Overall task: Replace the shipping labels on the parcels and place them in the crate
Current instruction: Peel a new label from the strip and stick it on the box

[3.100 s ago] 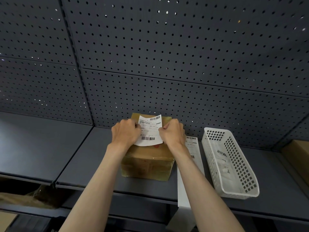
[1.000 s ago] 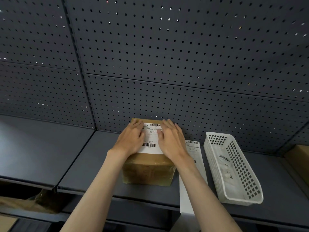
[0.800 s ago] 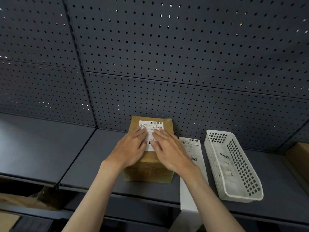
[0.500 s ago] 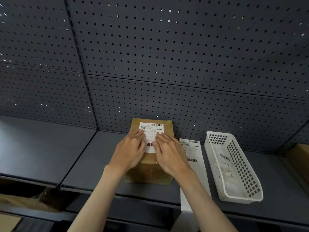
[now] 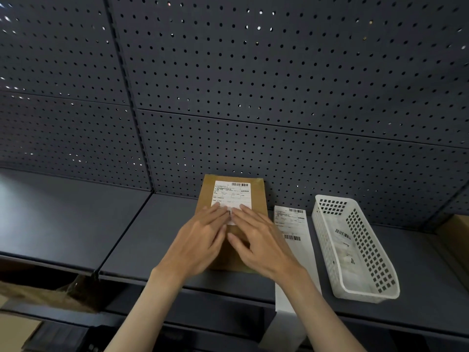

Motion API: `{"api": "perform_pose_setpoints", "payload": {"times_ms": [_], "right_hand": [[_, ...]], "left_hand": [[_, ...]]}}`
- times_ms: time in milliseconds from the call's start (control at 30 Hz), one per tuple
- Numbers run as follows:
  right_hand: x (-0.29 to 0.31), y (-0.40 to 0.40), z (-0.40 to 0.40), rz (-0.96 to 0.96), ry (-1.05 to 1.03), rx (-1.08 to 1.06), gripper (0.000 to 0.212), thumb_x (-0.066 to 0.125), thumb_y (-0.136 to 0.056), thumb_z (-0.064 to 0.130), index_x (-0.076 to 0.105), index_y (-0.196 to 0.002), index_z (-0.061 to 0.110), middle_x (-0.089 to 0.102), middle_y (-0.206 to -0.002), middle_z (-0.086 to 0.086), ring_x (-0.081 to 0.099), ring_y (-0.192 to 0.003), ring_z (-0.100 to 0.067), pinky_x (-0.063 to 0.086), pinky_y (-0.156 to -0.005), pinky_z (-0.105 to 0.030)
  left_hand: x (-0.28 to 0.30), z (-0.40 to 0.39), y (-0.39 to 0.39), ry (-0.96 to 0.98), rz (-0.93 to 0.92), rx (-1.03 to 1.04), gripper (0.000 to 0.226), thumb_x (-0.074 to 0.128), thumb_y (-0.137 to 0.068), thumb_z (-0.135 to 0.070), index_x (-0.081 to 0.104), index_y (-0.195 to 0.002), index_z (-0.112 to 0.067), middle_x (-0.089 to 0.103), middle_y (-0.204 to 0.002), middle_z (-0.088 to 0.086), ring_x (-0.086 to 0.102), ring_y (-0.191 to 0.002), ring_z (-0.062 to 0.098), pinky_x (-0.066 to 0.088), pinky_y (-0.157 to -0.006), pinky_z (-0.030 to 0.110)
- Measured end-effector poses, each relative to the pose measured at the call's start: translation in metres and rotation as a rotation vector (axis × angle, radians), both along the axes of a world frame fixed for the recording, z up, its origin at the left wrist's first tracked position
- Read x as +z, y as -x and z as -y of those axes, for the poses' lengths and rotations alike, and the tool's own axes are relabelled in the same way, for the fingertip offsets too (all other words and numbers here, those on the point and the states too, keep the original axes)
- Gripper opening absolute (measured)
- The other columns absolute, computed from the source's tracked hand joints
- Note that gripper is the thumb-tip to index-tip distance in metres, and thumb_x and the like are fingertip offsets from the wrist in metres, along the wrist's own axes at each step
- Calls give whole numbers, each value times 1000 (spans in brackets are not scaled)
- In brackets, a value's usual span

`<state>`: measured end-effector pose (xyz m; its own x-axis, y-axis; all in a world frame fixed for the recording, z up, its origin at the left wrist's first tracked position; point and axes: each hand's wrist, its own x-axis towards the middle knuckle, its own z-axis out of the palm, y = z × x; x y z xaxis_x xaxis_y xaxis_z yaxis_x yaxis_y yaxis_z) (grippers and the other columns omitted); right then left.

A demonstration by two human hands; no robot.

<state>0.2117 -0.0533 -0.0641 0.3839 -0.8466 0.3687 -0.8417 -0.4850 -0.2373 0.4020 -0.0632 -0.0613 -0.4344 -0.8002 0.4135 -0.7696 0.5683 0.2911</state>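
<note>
A brown cardboard parcel [image 5: 258, 196] stands on the dark shelf [image 5: 152, 232] against the pegboard. A white shipping label [image 5: 232, 195] with barcodes lies flat on its top. My left hand [image 5: 198, 242] and my right hand [image 5: 258, 242] rest side by side on the parcel, fingers flat and spread, fingertips on the label's near edge. Neither hand holds anything. The hands hide the near part of the parcel's top. To the right lies a strip of further labels [image 5: 291, 229], hanging over the shelf's front edge.
A white perforated plastic crate [image 5: 375, 265] stands at the right on the shelf, with used label paper inside. Another cardboard box [image 5: 456, 237] shows at the far right edge. A dark pegboard wall [image 5: 253, 85] closes the back. Brown cardboard [image 5: 30, 295] lies on the level below.
The label, held above the parcel by both hands three seconds ago, now lies stuck on its top. My flat hands have slid toward me along it, uncovering its upper part.
</note>
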Motion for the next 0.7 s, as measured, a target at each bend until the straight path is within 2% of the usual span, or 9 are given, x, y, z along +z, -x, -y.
{"api": "perform_pose_setpoints", "payload": {"times_ms": [167,267,333,467,633,700], "right_hand": [[-3,4,1,-57,8,8,67,44,-98,58,45,-152,18,42,-159,5,29,-150,-7,8,-122,-21],[-7,7,3,-64,9,-7,74,37,-97,68,46,-152,19,42,-158,6,29,-150,-6,8,-122,-21],[-9,7,3,-47,28,-21,76,37,-95,71,50,-149,18,46,-156,5,33,-149,-7,13,-123,-24],[-17,8,2,-3,189,-82,73,50,-90,70,69,-130,11,65,-138,-2,55,-135,-15,37,-118,-32],[-29,9,0,88,374,-168,69,62,-84,70,79,-108,7,75,-119,-5,68,-117,-17,43,-109,-30],[-32,9,-2,116,423,-184,67,68,-81,69,80,-101,7,76,-114,-6,70,-113,-17,47,-106,-30]], "left_hand": [[-5,-3,-4,-23,35,6,57,20,-103,-38,47,-148,-16,45,-154,-4,33,-146,4,11,-122,20],[-6,-4,-5,-6,16,26,58,21,-103,-38,54,-143,-14,49,-151,-2,38,-143,6,10,-121,17],[-6,-3,-7,3,1,44,56,25,-102,-37,58,-139,-12,53,-148,-1,41,-142,7,10,-121,16],[-6,-7,-13,-4,-23,63,57,23,-102,-39,56,-141,-13,49,-151,-3,36,-144,3,9,-121,15],[-9,-11,-16,-8,-80,119,57,26,-101,-41,58,-140,-15,49,-150,-6,33,-145,2,13,-120,15],[-12,-11,-16,-23,-139,152,48,35,-102,-37,62,-136,-16,50,-149,-7,32,-144,0,19,-118,17]]}}
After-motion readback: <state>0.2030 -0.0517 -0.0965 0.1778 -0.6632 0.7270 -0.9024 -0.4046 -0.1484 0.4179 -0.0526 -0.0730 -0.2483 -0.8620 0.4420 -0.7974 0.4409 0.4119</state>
